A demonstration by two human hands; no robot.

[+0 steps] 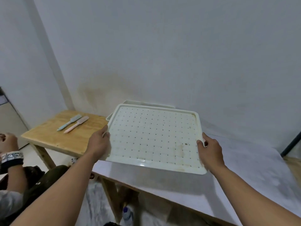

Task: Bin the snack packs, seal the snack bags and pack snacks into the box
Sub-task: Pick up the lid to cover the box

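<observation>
We hold the perforated tray (154,137) over the white table (244,168), our left hand (99,142) gripping its left edge and our right hand (210,150) its right edge. It tilts toward us, long axis left to right. A loose grip could let it slide down.
</observation>
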